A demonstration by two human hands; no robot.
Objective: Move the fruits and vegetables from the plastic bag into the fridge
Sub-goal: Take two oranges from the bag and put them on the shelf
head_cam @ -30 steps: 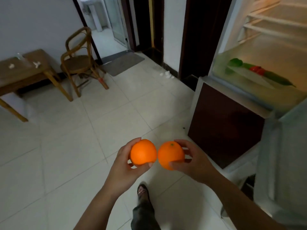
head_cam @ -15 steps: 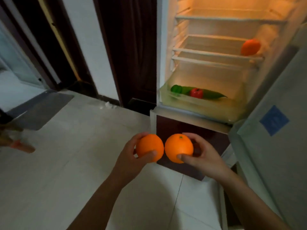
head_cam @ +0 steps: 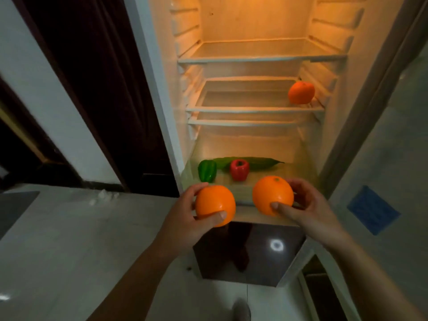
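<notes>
I hold two oranges in front of the open fridge. My left hand grips the left orange. My right hand grips the right orange, which is slightly higher and close to the fridge's lower front edge. Inside, a third orange sits at the right of the middle shelf. In the bottom compartment lie a green pepper, a red pepper and a long green cucumber. No plastic bag is in view.
The fridge door stands open on the right, with a blue sticker on it. Below the compartment is the dark closed freezer front. A dark doorway lies to the left, pale floor tiles underfoot.
I have turned to and neared the fridge, which now fills the view. Both hands have risen toward the bottom compartment and the two oranges have moved apart.
</notes>
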